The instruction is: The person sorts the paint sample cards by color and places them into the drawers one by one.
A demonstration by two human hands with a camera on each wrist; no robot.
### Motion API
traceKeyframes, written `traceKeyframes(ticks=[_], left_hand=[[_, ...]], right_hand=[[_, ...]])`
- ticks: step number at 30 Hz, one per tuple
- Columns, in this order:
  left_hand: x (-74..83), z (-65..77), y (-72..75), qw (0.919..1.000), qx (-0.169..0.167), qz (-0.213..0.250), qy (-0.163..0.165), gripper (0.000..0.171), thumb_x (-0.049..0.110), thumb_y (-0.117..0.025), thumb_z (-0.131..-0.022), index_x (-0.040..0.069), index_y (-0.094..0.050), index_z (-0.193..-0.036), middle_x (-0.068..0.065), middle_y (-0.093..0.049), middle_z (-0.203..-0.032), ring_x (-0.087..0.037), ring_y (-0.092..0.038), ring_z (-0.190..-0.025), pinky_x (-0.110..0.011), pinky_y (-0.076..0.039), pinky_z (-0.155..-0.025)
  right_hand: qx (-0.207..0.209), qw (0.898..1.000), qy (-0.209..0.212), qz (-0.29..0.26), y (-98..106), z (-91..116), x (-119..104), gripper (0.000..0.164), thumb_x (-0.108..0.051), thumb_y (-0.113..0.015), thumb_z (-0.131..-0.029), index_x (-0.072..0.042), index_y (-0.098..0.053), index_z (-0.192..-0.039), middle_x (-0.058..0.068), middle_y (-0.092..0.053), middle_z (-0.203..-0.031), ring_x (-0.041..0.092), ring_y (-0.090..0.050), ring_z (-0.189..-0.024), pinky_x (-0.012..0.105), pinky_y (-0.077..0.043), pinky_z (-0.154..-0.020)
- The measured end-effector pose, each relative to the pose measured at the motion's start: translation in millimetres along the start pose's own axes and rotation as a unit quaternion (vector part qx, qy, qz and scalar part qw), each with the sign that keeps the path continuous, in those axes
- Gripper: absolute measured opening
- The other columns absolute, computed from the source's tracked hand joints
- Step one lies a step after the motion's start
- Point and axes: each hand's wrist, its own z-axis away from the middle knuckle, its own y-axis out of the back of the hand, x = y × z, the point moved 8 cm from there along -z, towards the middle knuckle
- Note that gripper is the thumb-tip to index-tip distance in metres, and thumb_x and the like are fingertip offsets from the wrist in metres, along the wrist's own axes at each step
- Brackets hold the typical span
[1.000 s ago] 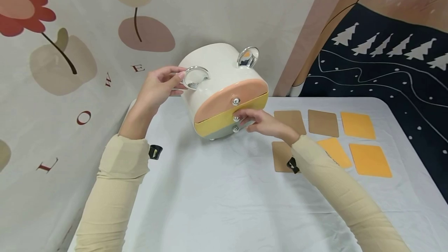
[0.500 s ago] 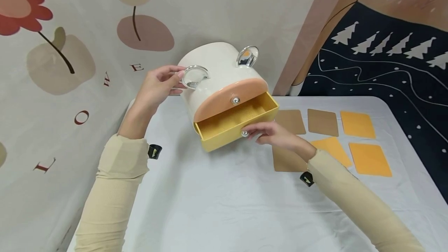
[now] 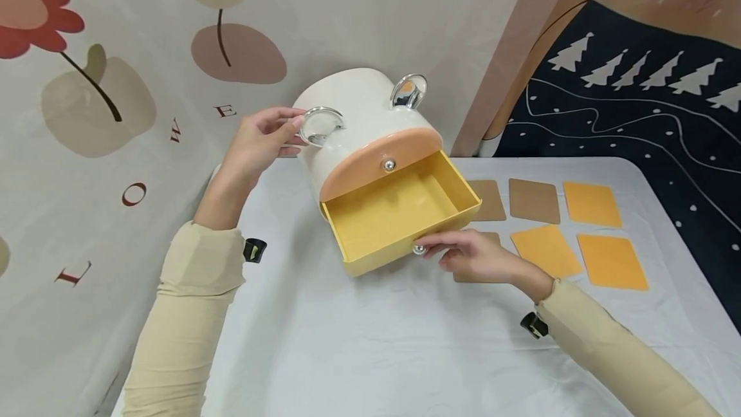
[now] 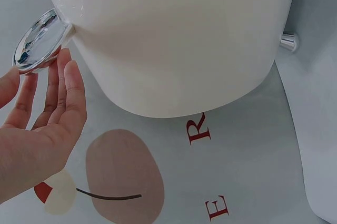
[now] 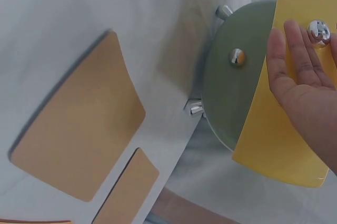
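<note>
A white storage box [image 3: 356, 92] with rounded sides, silver ear-shaped rings and stacked coloured drawers stands at the far side of the table. My left hand [image 3: 255, 150] holds the near-left silver ear [image 4: 39, 42] between thumb and fingers. The yellow drawer [image 3: 399, 211] is pulled well out, and its inside looks bare. With thumb and fingers my right hand [image 3: 477, 257] pinches that drawer's round silver knob [image 5: 319, 31]. Above it the peach drawer [image 3: 370, 163] is closed. Below, the green drawer [image 5: 229, 87], also closed, shows in the right wrist view.
Brown cards [image 3: 535, 203] and orange cards [image 3: 613, 262] lie in rows on the white tablecloth [image 3: 359, 346] to the right. One brown card is partly hidden by my right hand. A printed curtain [image 3: 463, 37] hangs close behind the box.
The yellow drawer has slid out from closed towards me and to the right, drawn by my right hand on its knob. My left hand stays on the ear, and the box keeps its place.
</note>
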Motion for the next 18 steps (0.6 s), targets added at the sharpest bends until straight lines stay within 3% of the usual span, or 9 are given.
traceKeyframes(ticks=[4,11,14,18], left_hand=[[0.0,0.3,0.0,1.0,0.0,0.0,0.003,0.037,0.029,-0.059,-0.089,0.007,-0.058,-0.119,-0.004,-0.058,-0.098,-0.014,-0.061,-0.084,-0.021,-0.052,-0.075],[0.2,-0.2,0.8,1.0,0.003,-0.005,0.003,0.037,0.029,-0.059,-0.089,0.007,-0.058,-0.118,-0.004,-0.058,-0.098,-0.014,-0.062,-0.084,-0.021,-0.052,-0.074],[0.1,-0.4,0.5,1.0,0.003,-0.004,0.003,0.036,0.029,-0.059,-0.089,0.007,-0.058,-0.118,-0.004,-0.058,-0.098,-0.013,-0.062,-0.083,-0.021,-0.052,-0.074],[0.1,0.0,0.6,1.0,0.004,-0.006,0.005,0.037,0.029,-0.059,-0.089,0.007,-0.058,-0.118,-0.004,-0.058,-0.098,-0.013,-0.062,-0.083,-0.022,-0.053,-0.075]], right_hand=[[-0.003,0.999,0.034,0.011,-2,7,-4,0.042,0.015,-0.052,-0.081,0.005,-0.053,-0.122,0.017,-0.059,-0.111,0.017,-0.057,-0.097,0.03,-0.052,-0.076],[-0.036,0.994,0.106,0.003,-5,16,-13,0.043,0.011,-0.057,-0.084,0.009,-0.046,-0.126,0.023,-0.052,-0.118,0.035,-0.056,-0.099,0.036,-0.053,-0.077],[-0.043,0.994,0.103,-0.01,1,21,-14,0.043,0.012,-0.058,-0.083,0.009,-0.046,-0.125,0.023,-0.051,-0.12,0.03,-0.055,-0.101,0.036,-0.052,-0.078],[-0.022,0.996,0.087,-0.011,23,36,-16,0.039,0.012,-0.058,-0.084,0.01,-0.049,-0.121,0.011,-0.055,-0.12,0.019,-0.055,-0.102,0.033,-0.052,-0.079]])
